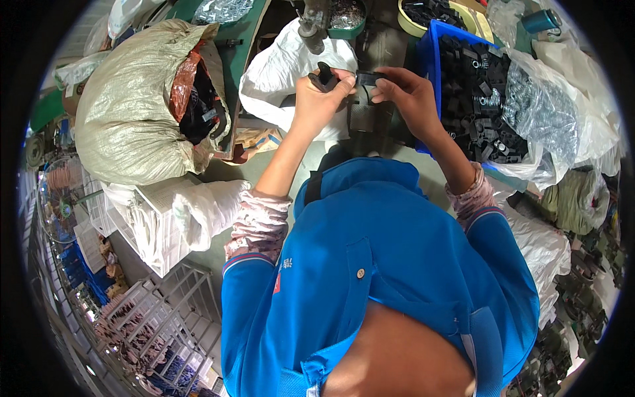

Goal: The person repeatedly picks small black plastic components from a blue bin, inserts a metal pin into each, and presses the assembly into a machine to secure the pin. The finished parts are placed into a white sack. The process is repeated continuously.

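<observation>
Above the blue shirt, the left hand (317,99) pinches a small black plastic part (325,75) while the right hand (405,92) pinches another black piece (368,79); both look light, rigid, best gripped by their edges.

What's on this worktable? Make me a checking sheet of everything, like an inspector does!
Surface: dark worktable, mostly covered.
Job's things: left hand pinches a small black plastic part; right hand holds another black piece against it.
Clutter: blue bin full of black parts; clear bag of metal springs; white bag; woven sack of black parts; green tray; yellow bowl.
Grippers: both hands closed on parts.
Cables: nothing seen.
Surroundings: white crates, metal rack at left.
</observation>
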Demonstrator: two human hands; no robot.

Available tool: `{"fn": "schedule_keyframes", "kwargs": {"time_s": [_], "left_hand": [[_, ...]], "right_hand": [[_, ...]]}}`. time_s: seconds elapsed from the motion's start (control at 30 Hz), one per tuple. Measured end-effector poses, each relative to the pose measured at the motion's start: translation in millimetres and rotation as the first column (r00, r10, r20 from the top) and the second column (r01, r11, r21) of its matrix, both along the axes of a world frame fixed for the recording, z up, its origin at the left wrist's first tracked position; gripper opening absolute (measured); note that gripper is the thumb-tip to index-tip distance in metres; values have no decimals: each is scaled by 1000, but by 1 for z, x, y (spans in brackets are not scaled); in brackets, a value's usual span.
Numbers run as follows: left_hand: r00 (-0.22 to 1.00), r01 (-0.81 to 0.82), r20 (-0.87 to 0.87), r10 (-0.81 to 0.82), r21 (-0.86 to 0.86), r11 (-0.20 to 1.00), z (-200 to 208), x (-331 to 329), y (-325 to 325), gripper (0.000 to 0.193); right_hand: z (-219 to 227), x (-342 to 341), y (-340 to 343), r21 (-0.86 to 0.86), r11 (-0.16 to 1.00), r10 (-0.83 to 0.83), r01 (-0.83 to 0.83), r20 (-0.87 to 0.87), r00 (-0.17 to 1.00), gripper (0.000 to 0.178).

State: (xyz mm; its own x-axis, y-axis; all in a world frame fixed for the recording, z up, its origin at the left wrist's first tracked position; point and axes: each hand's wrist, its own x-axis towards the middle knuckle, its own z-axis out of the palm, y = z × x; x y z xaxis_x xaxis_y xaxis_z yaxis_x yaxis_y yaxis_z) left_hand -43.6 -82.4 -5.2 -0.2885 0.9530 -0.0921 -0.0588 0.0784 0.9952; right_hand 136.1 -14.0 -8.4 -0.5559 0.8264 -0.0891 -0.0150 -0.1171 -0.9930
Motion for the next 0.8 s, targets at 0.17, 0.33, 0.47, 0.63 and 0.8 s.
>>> {"fn": "schedule_keyframes", "kwargs": {"time_s": [0.17,0.33,0.47,0.63,0.8], "left_hand": [[963,50,265,-38,-42,998,-3,-2,-1,17],[710,272,699,-88,-157,950,3,-11,-14,20],[658,313,734,-168,-64,948,1,4,-23,26],[844,369,470,-259,-159,916,3,14,-26,33],[847,409,440,-299,-180,895,6,22,-25,31]], "right_hand": [[-10,7,12,-262,965,-34,-1,-129,991,33],[-2,21,25,-226,974,-3,-16,-83,997,34],[3,29,40,-234,969,47,-80,-142,989,35],[13,26,39,-207,970,94,-128,-166,982,33],[6,24,36,-154,980,105,-129,-154,982,27]]}}
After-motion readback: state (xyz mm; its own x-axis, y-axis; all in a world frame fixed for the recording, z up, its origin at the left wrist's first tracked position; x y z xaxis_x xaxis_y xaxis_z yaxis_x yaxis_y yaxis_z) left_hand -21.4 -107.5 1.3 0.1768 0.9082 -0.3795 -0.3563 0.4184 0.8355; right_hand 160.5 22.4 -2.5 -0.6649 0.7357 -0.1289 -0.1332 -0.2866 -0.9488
